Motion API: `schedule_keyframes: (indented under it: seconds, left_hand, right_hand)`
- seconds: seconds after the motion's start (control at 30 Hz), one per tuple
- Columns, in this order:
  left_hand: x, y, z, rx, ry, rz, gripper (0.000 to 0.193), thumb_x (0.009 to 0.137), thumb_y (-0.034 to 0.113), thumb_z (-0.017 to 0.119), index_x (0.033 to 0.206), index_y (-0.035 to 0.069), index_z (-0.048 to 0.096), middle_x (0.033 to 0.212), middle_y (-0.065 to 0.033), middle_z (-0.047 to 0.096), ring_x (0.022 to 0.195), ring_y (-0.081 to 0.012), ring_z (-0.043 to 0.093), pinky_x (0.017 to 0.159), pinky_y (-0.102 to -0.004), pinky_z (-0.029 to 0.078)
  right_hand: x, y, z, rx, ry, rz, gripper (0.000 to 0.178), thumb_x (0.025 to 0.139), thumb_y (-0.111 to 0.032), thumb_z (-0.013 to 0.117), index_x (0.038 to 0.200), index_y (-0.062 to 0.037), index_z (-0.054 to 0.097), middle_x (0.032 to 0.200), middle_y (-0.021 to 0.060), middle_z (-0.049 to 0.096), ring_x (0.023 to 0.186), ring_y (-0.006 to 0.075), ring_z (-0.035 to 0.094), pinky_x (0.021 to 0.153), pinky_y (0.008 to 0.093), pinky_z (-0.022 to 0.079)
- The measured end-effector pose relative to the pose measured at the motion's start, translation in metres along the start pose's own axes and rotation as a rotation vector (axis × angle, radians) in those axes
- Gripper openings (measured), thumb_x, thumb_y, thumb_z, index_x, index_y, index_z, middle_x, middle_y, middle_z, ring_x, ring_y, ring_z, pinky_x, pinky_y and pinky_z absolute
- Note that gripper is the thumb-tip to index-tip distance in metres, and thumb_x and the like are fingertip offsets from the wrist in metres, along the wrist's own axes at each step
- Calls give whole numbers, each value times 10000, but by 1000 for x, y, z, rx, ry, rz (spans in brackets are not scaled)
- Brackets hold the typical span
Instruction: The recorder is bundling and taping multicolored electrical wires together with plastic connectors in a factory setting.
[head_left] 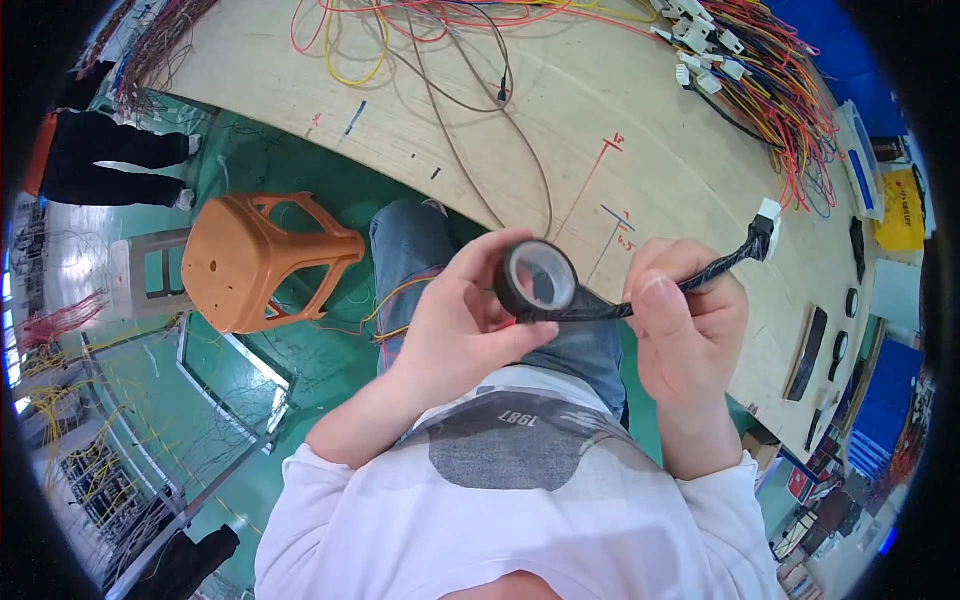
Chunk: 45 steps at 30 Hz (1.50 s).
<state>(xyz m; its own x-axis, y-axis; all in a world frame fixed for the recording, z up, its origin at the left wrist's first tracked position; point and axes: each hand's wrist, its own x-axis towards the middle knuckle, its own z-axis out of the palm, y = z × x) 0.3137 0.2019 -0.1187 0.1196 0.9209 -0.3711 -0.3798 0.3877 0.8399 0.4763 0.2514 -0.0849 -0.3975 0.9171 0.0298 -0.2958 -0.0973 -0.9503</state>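
Note:
A roll of black tape (509,288) is held in my left hand (450,325), with the fingers and thumb closed around it. From the roll a strip of tape (597,307) runs across to a thin wire bundle wrapped in black (728,263). My right hand (692,325) pinches this bundle between thumb and fingers, close to where the tape meets it. The bundle slants up to the right beyond my fingers and ends in a white connector (768,211), over the table's near part. Red and yellow wires (400,290) hang beside my left wrist.
On the wooden table (540,130) lie loose wires (440,60), a heap of coloured wires with white connectors (770,100), and tape rolls (840,345) beside a dark bar (806,352). An orange stool (235,265) stands left. A person (110,155) is at far left.

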Motion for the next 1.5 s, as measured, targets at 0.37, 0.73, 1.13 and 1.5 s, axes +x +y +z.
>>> schedule_keyframes:
  seconds: [0.37, 0.73, 1.13, 1.5]
  left_hand:
    - [-7, -1, -13, -720, -85, -179, 418, 785, 273, 570, 1107, 64, 404, 921, -72, 502, 491, -52, 307, 417, -183, 225]
    - [-13, -6, -5, 173, -109, 168, 115, 737, 13, 620, 800, 10, 524, 711, 18, 412, 554, -18, 340, 483, -166, 265]
    - [-24, 3, -20, 311, 61, 527, 60, 745, -1, 580, 786, -9, 537, 739, -50, 472, 605, -82, 461, 520, -203, 361]
    - [-82, 12, -33, 63, 72, 312, 38, 766, 55, 533, 760, 18, 527, 696, -27, 532, 550, -72, 480, 467, -201, 360]
  right_hand:
    - [2, 9, -7, 63, 126, 14, 101, 821, -65, 536, 748, -1, 509, 649, -1, 487, 536, 41, 378, 473, 193, 276]
    - [5, -13, 3, -239, 179, 119, 81, 765, -47, 605, 714, -17, 550, 598, -37, 489, 536, 15, 404, 453, 172, 296]
    - [4, 25, 23, -762, -491, -78, 152, 713, -122, 607, 834, -83, 525, 666, 45, 552, 629, 247, 523, 588, 347, 372]
    - [17, -7, 23, -198, -924, 653, 107, 795, -123, 532, 764, -22, 547, 551, 24, 494, 502, 70, 476, 463, 236, 370]
